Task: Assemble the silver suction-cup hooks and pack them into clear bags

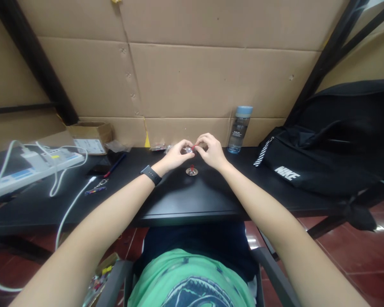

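Note:
My left hand (178, 155), with a dark watch (151, 174) at its wrist, pinches a small shiny, clear-looking round piece (188, 149) between thumb and fingertips. Close beside it, my right hand (210, 150) is closed on a thin red strand (194, 146) that reaches toward the round piece. Whether the two are joined I cannot tell. On the black table just below both hands lies a shiny silvery disc (192, 172) with a small red part standing at its middle. Fingers cover much of both held pieces.
Small clear plastic packets (158, 147) lie behind my left hand. A water bottle (239, 130) stands at the back right, beside a black bag (323, 149). Leftward are a cardboard box (91, 137), a power strip (35, 170) with white cables, a pen (115, 165) and a keyring (97, 187).

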`<control>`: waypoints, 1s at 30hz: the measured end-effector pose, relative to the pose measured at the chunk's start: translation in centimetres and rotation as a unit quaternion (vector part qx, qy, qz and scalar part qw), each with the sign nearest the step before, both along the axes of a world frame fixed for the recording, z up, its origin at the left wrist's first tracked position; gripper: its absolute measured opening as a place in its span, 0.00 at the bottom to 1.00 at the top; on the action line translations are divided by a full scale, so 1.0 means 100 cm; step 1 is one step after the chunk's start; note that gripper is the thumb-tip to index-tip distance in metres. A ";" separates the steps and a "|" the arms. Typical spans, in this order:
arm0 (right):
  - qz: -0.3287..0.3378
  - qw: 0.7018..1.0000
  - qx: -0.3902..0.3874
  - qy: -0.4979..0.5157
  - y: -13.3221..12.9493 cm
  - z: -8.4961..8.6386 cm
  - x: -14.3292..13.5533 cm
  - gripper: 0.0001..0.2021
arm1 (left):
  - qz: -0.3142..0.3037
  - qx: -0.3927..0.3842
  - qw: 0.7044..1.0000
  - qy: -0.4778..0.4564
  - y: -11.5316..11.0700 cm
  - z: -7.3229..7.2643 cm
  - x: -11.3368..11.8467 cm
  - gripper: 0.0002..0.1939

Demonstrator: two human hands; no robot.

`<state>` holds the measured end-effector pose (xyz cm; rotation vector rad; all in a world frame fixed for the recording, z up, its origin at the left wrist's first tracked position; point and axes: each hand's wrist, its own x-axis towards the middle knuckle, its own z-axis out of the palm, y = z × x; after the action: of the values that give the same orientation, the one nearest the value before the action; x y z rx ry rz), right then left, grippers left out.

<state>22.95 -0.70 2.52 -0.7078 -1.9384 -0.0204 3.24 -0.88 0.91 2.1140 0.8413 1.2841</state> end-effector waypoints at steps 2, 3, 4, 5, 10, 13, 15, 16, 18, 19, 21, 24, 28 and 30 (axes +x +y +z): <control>0.011 1.000 -0.006 -0.002 -0.001 -0.001 -0.001 0.04 | 0.015 0.019 0.999 0.027 0.000 0.000 -0.001 0.12; 0.018 1.000 -0.007 -0.003 -0.001 -0.002 -0.001 0.04 | 0.020 0.025 0.999 0.034 0.000 0.000 -0.001 0.10; 0.024 1.000 -0.008 -0.003 -0.001 -0.003 -0.002 0.04 | 0.026 0.032 0.998 0.040 -0.001 0.001 -0.002 0.08; 0.029 1.000 -0.009 -0.004 -0.001 -0.003 -0.002 0.04 | 0.033 0.040 0.998 0.046 -0.002 0.002 -0.003 0.07; 0.037 0.999 -0.019 -0.020 -0.001 -0.004 -0.003 0.02 | 0.094 0.097 0.988 0.074 -0.003 0.006 -0.008 0.08; 0.037 0.998 -0.030 -0.034 0.000 -0.004 -0.002 0.01 | 0.150 0.149 0.967 0.142 -0.001 0.005 -0.012 0.08; 0.033 0.998 -0.035 -0.035 0.001 -0.004 -0.001 0.02 | 0.163 0.160 0.957 0.177 0.002 0.004 -0.015 0.08; 0.032 0.998 -0.036 -0.035 0.001 -0.003 -0.001 0.02 | 0.165 0.159 0.955 0.188 0.004 0.003 -0.017 0.08; 0.030 0.998 -0.037 -0.033 0.001 -0.003 0.000 0.02 | 0.169 0.153 0.952 0.204 0.008 0.001 -0.022 0.08; 0.030 0.998 -0.037 -0.033 0.001 -0.002 0.000 0.02 | 0.172 0.148 0.950 0.214 0.010 0.000 -0.025 0.08; 0.029 0.998 -0.038 -0.033 0.001 -0.002 0.000 0.03 | 0.179 0.135 0.946 0.233 0.016 -0.002 -0.031 0.08; 0.029 0.998 -0.041 -0.036 0.000 -0.001 0.000 0.03 | 0.187 0.113 0.941 0.260 0.022 -0.005 -0.039 0.08; 0.031 0.997 -0.048 -0.046 0.000 -0.002 -0.001 0.05 | 0.180 0.089 0.934 0.297 0.025 -0.009 -0.042 0.08; 0.034 0.996 -0.055 -0.056 0.002 -0.004 0.000 0.05 | 0.167 0.080 0.930 0.317 0.025 -0.011 -0.041 0.06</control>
<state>22.94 -0.54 2.11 -0.7258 -2.0834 0.0920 -0.86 1.58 -0.20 2.6533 1.4556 0.8214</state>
